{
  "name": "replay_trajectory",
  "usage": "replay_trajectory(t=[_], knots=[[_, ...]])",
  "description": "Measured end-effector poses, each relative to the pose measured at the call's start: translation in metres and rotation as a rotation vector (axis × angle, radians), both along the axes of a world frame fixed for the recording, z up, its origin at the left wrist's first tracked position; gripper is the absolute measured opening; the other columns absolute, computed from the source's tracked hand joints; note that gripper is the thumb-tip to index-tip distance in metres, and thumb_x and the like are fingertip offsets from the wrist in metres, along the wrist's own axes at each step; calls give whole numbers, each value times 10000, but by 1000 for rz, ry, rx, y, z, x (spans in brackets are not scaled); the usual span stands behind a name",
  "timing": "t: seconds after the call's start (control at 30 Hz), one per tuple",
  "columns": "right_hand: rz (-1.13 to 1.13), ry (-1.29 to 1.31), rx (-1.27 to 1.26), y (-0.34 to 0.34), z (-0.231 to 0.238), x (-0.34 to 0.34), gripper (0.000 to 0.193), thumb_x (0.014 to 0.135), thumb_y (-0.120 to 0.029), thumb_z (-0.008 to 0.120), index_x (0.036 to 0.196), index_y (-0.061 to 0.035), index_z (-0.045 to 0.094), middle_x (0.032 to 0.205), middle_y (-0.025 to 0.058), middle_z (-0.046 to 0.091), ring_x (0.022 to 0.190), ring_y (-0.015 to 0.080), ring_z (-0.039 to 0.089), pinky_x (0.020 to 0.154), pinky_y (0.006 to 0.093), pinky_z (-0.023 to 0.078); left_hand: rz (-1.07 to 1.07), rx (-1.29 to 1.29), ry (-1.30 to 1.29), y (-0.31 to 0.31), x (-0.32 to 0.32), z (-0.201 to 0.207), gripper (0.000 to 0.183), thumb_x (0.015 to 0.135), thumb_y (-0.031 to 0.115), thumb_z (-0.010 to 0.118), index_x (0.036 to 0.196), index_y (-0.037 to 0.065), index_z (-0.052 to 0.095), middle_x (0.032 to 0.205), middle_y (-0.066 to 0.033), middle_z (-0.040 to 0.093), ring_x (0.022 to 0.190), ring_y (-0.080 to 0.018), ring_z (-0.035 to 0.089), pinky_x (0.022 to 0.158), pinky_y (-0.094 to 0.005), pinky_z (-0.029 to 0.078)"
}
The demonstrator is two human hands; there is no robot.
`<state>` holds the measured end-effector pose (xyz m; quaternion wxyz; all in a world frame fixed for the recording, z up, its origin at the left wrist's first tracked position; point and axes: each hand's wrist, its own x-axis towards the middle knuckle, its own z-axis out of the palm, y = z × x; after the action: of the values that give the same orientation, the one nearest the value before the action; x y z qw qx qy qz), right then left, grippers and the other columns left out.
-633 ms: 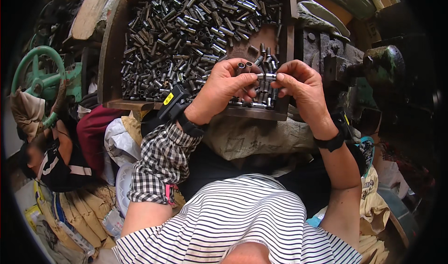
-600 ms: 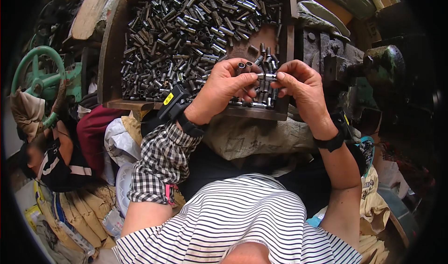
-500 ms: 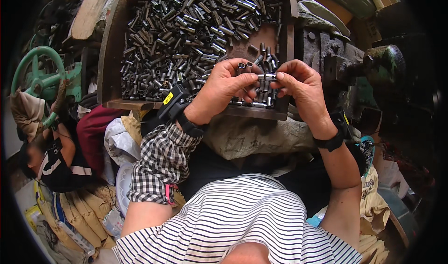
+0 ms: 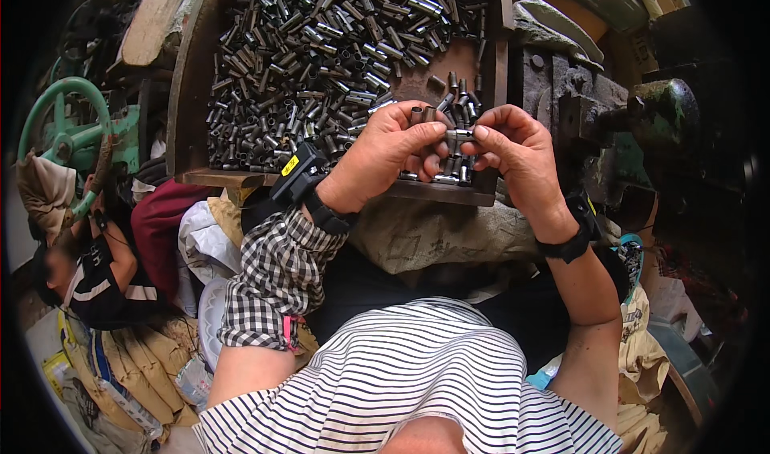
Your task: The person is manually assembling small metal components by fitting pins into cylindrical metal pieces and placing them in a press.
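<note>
Above the near right corner of a wooden tray (image 4: 186, 93), both my hands are raised close together. My left hand (image 4: 395, 145) is closed round short metal tubes (image 4: 416, 115); two open ends stick up behind its index finger. Between the two thumbs lies another shiny metal tube (image 4: 459, 133), held level. Its left end is at my left thumb, and my right hand (image 4: 513, 145) pinches its right end between thumb and fingertips. Many loose dark and shiny tubes (image 4: 305, 77) fill the tray. My fingers partly hide the upright tubes (image 4: 461, 93) below.
Machine parts (image 4: 577, 101) in dark, greasy metal stand right of the tray. A green handwheel (image 4: 64, 145) is at the far left, with another person (image 4: 104, 277) beside it. Sacking (image 4: 449, 233) hangs under the tray's near edge. Stacked tan sacks (image 4: 136, 366) lie lower left.
My hands have barely moved. The tubes in my left hand and the one between my thumbs have shifted slightly, and my left fingers have curled a little.
</note>
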<state>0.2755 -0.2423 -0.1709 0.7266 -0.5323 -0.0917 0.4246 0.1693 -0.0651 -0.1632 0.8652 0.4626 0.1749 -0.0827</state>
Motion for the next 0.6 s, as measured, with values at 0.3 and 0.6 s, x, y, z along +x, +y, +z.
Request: replay_trajectory(t=[0.3, 0.6], knots=[[-87, -98, -115, 11, 15, -8, 114, 849, -58, 646, 893, 7, 562, 798, 55, 616, 694, 129, 649, 575, 219, 520, 44, 0, 28, -1, -3, -2, 157, 908, 179, 598, 996, 52, 567, 781, -53, 635, 556, -80, 583, 485, -193, 466], [-131, -264, -135, 2, 19, -20, 97, 849, -39, 640, 863, -31, 544, 784, 29, 602, 672, 114, 643, 532, 214, 517, 51, -132, -66, -15, -6, -16, 142, 924, 174, 568, 966, 40, 544, 716, -35, 623, 499, -81, 579, 465, -207, 494]])
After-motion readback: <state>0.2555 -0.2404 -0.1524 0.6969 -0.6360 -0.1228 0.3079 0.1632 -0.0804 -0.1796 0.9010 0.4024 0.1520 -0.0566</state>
